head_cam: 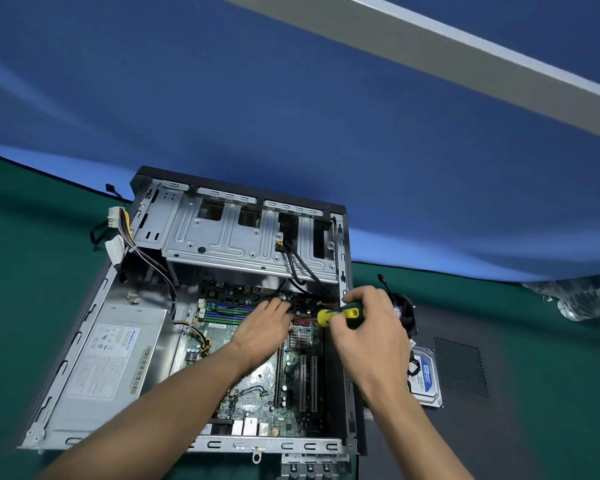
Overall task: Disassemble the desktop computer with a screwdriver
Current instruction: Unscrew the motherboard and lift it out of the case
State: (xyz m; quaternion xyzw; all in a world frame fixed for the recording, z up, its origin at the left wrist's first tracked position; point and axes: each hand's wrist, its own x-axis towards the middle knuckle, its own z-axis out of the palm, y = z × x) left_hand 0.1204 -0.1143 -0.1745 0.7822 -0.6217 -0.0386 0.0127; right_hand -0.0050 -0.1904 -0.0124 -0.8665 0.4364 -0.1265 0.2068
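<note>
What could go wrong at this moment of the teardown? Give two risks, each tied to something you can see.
1. The right hand holds the screwdriver low over the motherboard, with the left hand right beside its tip end. A slip could scratch the board or jab those fingers.
2. Loose black cables hang from the drive cage above the work spot; they might snag on the tool.

Power supply (108, 362) left inside case (347, 341), motherboard (291, 375) right, hard drive (426, 375) perhaps outside right.
</note>
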